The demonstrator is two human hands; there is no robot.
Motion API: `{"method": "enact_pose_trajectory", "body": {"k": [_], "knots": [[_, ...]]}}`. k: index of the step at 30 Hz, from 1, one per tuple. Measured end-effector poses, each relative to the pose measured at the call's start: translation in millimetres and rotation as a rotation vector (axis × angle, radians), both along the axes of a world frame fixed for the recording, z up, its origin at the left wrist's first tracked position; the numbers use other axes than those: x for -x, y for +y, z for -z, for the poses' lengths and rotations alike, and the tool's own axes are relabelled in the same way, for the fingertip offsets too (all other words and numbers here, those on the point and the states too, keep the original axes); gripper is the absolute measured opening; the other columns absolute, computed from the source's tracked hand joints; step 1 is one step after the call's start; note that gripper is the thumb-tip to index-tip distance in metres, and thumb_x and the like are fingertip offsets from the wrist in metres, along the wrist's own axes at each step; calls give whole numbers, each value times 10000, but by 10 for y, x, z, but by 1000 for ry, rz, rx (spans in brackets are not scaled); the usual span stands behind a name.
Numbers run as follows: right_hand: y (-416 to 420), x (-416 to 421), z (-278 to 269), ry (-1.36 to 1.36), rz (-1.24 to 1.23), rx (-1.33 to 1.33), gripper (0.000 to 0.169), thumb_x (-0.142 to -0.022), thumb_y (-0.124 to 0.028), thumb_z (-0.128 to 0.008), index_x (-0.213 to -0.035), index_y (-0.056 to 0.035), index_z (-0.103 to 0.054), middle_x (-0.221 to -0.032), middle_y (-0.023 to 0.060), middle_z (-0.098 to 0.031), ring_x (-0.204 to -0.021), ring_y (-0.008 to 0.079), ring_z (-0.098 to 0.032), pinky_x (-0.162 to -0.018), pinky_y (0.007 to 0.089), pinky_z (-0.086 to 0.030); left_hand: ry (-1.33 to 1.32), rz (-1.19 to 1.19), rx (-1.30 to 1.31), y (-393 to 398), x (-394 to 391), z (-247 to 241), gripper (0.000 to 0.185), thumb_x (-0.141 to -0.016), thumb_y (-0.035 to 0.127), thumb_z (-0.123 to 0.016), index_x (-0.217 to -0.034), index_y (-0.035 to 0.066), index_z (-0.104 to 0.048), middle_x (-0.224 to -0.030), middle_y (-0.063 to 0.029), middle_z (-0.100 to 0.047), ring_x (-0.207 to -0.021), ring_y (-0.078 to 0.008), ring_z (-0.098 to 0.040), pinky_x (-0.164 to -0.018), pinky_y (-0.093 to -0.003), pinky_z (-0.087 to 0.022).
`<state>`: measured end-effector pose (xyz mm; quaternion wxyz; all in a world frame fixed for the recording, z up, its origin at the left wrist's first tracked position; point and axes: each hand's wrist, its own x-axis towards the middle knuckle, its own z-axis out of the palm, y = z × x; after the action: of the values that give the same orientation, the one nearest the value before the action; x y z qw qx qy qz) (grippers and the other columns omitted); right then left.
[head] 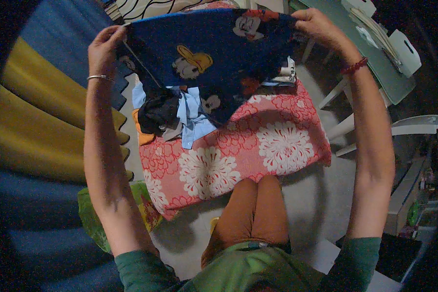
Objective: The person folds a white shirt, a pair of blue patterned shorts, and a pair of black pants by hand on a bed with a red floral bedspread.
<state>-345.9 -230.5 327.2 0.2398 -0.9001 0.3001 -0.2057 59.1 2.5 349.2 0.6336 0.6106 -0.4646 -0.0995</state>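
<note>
Stretched between my two hands hangs a dark blue cloth garment (219, 47) printed with cartoon characters. My left hand (104, 47) pinches its upper left corner, and my right hand (315, 25) grips the upper right corner. The lower part of the cloth droops over a low surface draped in a pink cover with white flowers (284, 146). Below the garment lies a crumpled pile: a black cloth (157, 116), a light blue shirt (195, 126) and an orange cloth (143, 127). Part of this pile is hidden behind the garment.
Blue and mustard curtains (43, 80) hang on the left. A green plastic bag (95, 215) sits on the floor near the cover's corner. Folded clothes (286, 73) lie at the far right of the cover. On the right stand a glass-topped table (383, 69) and a white chair (414, 124).
</note>
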Motion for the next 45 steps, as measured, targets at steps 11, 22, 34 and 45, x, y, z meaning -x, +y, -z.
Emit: {"method": "enact_pose_trajectory", "body": {"k": [11, 22, 34, 45], "knots": [[748, 816, 794, -63, -52, 279, 335, -701, 32, -485, -1017, -13, -585, -1008, 123, -584, -972, 257, -559, -865, 333, -435, -397, 111, 23, 1314, 866, 816, 176, -766, -53, -583, -931, 3, -606, -813, -32, -602, -719, -109, -572, -636, -225, -460], [2000, 1601, 3153, 282, 83, 27, 320, -670, -11, -610, -981, -88, -624, -1064, 120, -556, -1015, 305, -512, -868, 381, -424, -762, 514, -557, 2243, 1811, 3420, 145, -684, 92, -605, -827, 110, -614, -719, -42, -575, -726, -233, -544, -661, -364, -405], [2339, 1727, 3420, 302, 119, -2, 316, -672, -7, -611, -985, -37, -589, -1075, 118, -540, -1018, 302, -494, -897, 377, -411, -861, 582, -614, 2466, 2050, 3425, 153, -707, 94, -577, -851, 131, -612, -690, -18, -543, -762, -202, -521, -687, -360, -377], [2255, 1691, 3433, 140, 127, -58, 326, -661, 8, -574, -987, -13, -578, -1008, 144, -565, -992, 322, -505, -873, 409, -409, -264, 277, -534, 2236, 1980, 3133, 117, -728, 34, -595, -839, 14, -564, -782, -135, -559, -746, -302, -532, -672, -365, -430]]}}
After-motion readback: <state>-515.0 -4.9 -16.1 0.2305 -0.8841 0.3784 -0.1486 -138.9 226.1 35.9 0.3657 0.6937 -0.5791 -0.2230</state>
